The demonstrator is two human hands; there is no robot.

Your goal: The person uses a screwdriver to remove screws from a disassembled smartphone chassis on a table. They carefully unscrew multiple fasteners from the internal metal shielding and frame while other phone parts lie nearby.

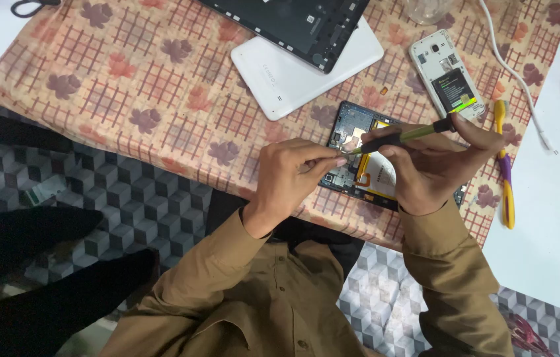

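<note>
My left hand [290,175] pinches a small part at the screwdriver [402,137] tip; right hand [429,165] grips it, shaft lying crosswise above the tablet [343,132] near the cloth's [95,79] front edge.

A person at a workbench wears a loose olive-brown cotton shirt with long sleeves [455,264] reaching both wrists. Small matching buttons run down its front placket, and both hands, left [286,175] and right [435,168], are bare.
</note>
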